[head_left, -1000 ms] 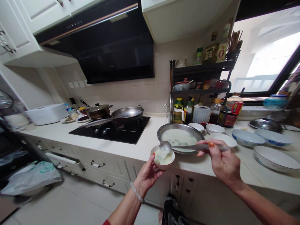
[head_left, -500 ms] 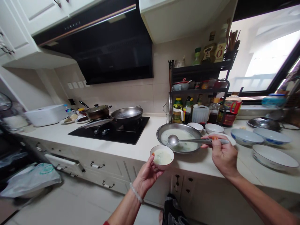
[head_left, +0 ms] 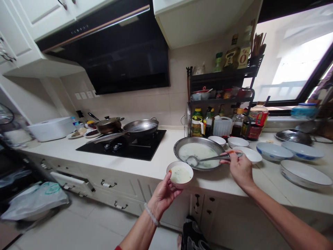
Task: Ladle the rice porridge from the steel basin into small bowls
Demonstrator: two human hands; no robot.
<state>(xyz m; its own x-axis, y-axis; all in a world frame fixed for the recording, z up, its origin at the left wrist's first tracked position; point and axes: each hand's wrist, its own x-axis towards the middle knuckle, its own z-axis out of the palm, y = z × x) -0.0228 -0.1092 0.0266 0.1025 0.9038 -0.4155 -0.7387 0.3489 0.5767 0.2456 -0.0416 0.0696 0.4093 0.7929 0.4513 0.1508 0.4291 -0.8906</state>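
Observation:
My left hand point(head_left: 166, 194) grips a small bowl point(head_left: 180, 184) by its side, thumb at the rim, in front of the counter's edge. Pale, milky soup point(head_left: 182, 173) with green bits fills much of it. Just behind stands a wide metal basin point(head_left: 179, 140) holding the same kind of soup. My right hand point(head_left: 240, 170) is closed around the handle of a metal ladle point(head_left: 210, 158). The ladle's head sits at the basin's near left, at the soup's surface, with pale liquid in it.
Several white bowls point(head_left: 238, 141) and blue-patterned bowls point(head_left: 274, 152) stand right of the basin. On the left, a frying pan point(head_left: 140, 127) and a lidded pot point(head_left: 108, 124) rest on the black cooktop point(head_left: 143, 147). A black rack point(head_left: 223, 74) with bottles stands behind.
My right hand has moved down and slightly left, and the ladle's head has dropped from above the basin to the soup. My left hand and the bowl stay in place.

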